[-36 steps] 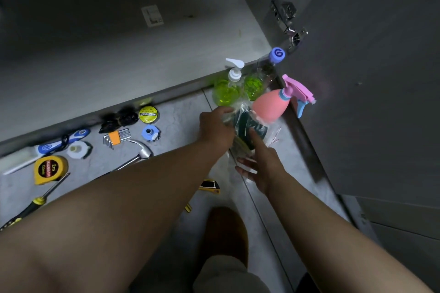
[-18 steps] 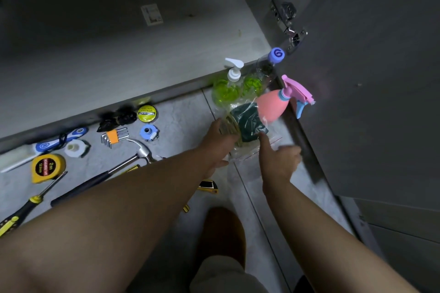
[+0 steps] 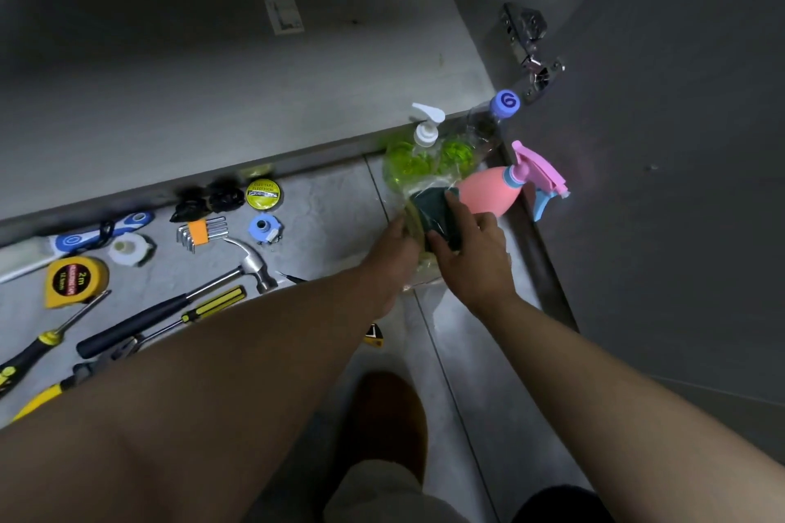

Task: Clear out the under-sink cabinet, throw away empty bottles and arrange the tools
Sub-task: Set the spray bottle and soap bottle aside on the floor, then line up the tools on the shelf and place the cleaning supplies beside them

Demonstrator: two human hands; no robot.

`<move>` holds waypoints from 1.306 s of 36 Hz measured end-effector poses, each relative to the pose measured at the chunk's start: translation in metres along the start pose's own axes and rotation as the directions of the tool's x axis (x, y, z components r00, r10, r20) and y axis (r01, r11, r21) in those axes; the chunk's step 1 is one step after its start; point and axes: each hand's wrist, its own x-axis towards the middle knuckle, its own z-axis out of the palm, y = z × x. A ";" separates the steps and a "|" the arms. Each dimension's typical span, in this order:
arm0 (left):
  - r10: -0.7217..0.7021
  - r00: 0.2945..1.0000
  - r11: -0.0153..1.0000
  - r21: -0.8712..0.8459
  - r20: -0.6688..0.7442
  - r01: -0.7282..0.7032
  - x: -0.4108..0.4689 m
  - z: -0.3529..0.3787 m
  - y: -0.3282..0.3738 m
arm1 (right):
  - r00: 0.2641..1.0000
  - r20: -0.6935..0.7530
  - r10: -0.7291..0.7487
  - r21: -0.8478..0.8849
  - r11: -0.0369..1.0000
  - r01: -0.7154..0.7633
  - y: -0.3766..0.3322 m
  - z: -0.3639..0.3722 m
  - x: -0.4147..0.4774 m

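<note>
Both hands grip the clear crinkly plastic packet of dark green scouring pads [image 3: 429, 203], just beside the pink plastic spray bottle [image 3: 488, 193], with the left hand [image 3: 393, 242] at its edge and the right hand [image 3: 475, 255] across the pads; light, soft and slippery-filmed, it is probably best pinched through onto the pads.

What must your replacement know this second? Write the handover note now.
Both grips are on the bagged scouring pads: left grip holds its left edge, right grip clasps the right.
Pump bottle, blue-capped bottle and pink sprayer sit beside it at the cabinet edge.
Done: hammer, tape measure, hex keys and screwdrivers lie out on the floor.
Left: bin empty bottles, arrange the tools.
</note>
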 end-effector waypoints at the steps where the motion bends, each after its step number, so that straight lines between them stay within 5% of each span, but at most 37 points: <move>1: 0.011 1.000 1.000 0.014 0.018 -0.011 0.000 0.002 0.000 | 1.000 -0.011 0.011 0.023 1.000 -0.011 0.002 0.000 0.000; 6: 0.003 0.998 0.990 0.142 0.068 -0.013 0.002 0.011 0.012 | 0.961 -0.091 0.261 0.331 0.918 -0.218 0.013 0.010 -0.007; 11: -0.046 0.996 0.987 0.155 0.073 0.034 0.003 0.009 0.018 | 0.957 -0.018 0.290 0.473 0.846 -0.248 0.019 0.014 -0.004; 13: -0.009 1.000 0.987 0.159 0.005 0.008 0.002 0.006 0.013 | 0.902 -0.021 0.431 0.529 0.771 -0.356 0.019 0.014 -0.007; 16: -0.039 0.991 0.993 0.108 -0.130 0.054 0.001 0.003 0.001 | 0.711 0.143 0.688 0.564 0.534 -0.630 0.017 0.011 -0.013; 18: -0.090 0.991 0.994 0.056 -0.100 0.096 -0.001 0.003 -0.006 | 0.594 0.365 0.717 0.584 0.320 -0.746 0.015 0.009 -0.017; 21: -0.131 0.991 0.991 -0.017 0.022 0.131 -0.003 0.008 -0.003 | 0.588 0.601 0.540 0.665 0.069 -0.743 0.011 0.012 -0.020; 23: -0.094 0.994 0.995 -0.012 0.060 0.095 -0.002 0.013 0.003 | 0.628 0.630 0.457 0.707 -0.003 -0.707 0.005 0.012 -0.017; 34: -0.079 0.994 0.992 0.102 0.074 0.071 -0.008 0.002 0.019 | 0.622 0.613 0.487 0.630 0.173 -0.757 -0.006 -0.006 0.000; 38: -0.075 0.996 0.942 0.332 0.055 0.052 -0.021 -0.024 0.027 | 0.602 0.542 0.587 0.626 0.196 -0.755 -0.007 -0.005 -0.014; 42: -0.031 0.989 0.557 0.825 0.141 -0.101 -0.042 -0.068 0.047 | 0.566 0.471 0.676 0.626 0.196 -0.755 -0.009 0.002 -0.034; 47: -0.135 0.982 0.142 0.984 0.129 -0.110 -0.090 -0.141 0.072 | 0.576 0.626 0.525 0.468 0.338 -0.816 -0.036 0.008 -0.051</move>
